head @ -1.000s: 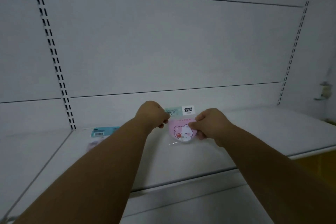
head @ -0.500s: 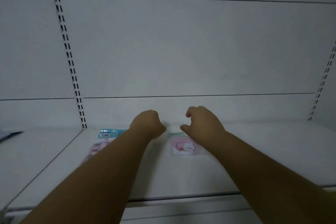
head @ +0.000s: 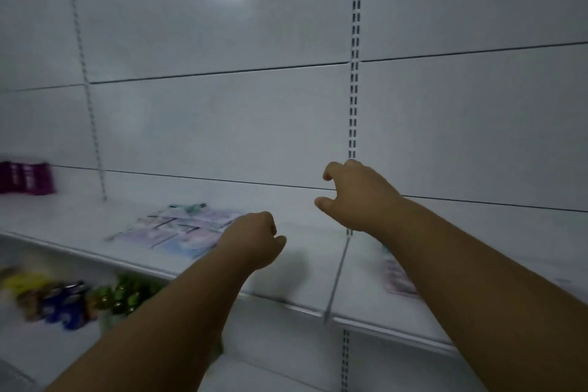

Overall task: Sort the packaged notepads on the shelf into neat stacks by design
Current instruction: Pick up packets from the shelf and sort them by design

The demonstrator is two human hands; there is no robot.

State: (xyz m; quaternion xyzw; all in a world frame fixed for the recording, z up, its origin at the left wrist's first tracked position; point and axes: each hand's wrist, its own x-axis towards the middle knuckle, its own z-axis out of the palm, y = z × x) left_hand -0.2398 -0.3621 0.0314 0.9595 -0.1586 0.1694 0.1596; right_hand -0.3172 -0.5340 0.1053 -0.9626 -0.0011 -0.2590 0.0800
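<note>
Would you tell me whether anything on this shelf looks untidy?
Yes: the packaged notepads left of the left hand lie fanned and overlapping, not squared into stacks. One more packet lies apart, further right.

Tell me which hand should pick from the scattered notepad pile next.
Left. The left hand hangs just beside the right edge of the notepad pile, empty. The right hand is farther right, past the shelf seam, and would probably have to reach across the left hand.
</note>
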